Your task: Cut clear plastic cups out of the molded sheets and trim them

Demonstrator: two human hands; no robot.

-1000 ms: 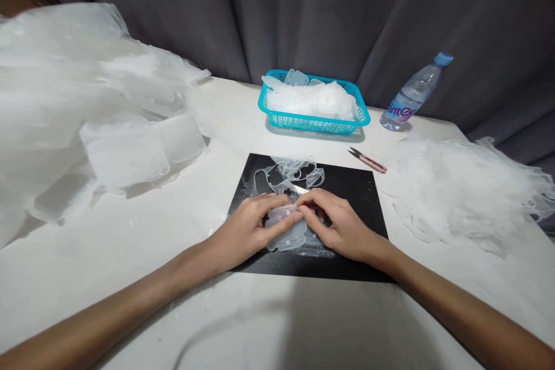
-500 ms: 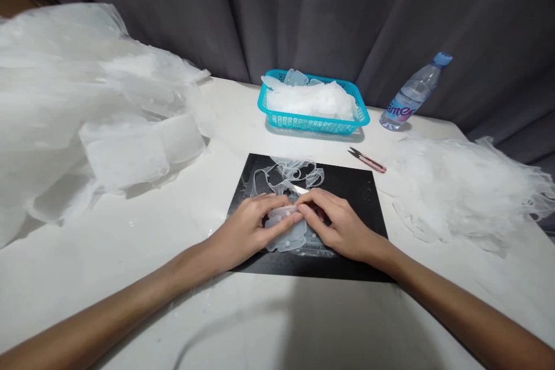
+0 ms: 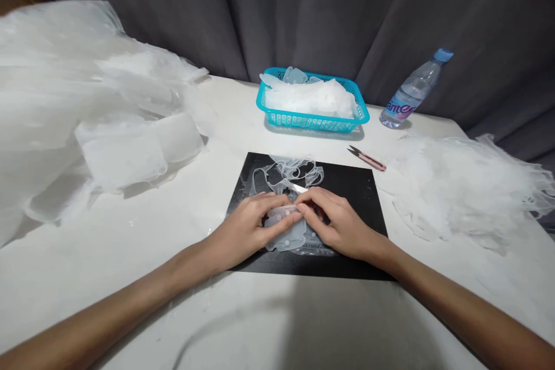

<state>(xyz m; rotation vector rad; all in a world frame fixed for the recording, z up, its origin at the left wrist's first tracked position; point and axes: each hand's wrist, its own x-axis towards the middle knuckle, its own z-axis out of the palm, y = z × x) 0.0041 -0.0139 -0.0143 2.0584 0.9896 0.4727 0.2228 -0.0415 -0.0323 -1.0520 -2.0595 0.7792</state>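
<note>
A translucent, soft-looking plastic piece with small round bumps (image 3: 286, 238) lies under my fingers, over a black mat (image 3: 351, 199). My left hand (image 3: 255, 219) grips it from the left, thumb along its upper face and fingers behind. At its upper right edge, my right hand (image 3: 333, 221) pinches with thumb and forefinger close to the left fingertips. Just beyond the fingers shows a bright white pointed sliver (image 3: 299, 188); I cannot tell what it is. Thin clear trimmed strips (image 3: 299, 169) lie tangled at the mat's far side. More clear material sits partly beneath my right hand.
A turquoise basket (image 3: 312, 122) holding white translucent pieces stands at the back. Pink-handled thread snips (image 3: 367, 158) lie beyond the mat, near a water bottle (image 3: 407, 95). A large heap of translucent sheets (image 3: 121, 144) is at left, a frilly pile of scraps (image 3: 468, 185) at right.
</note>
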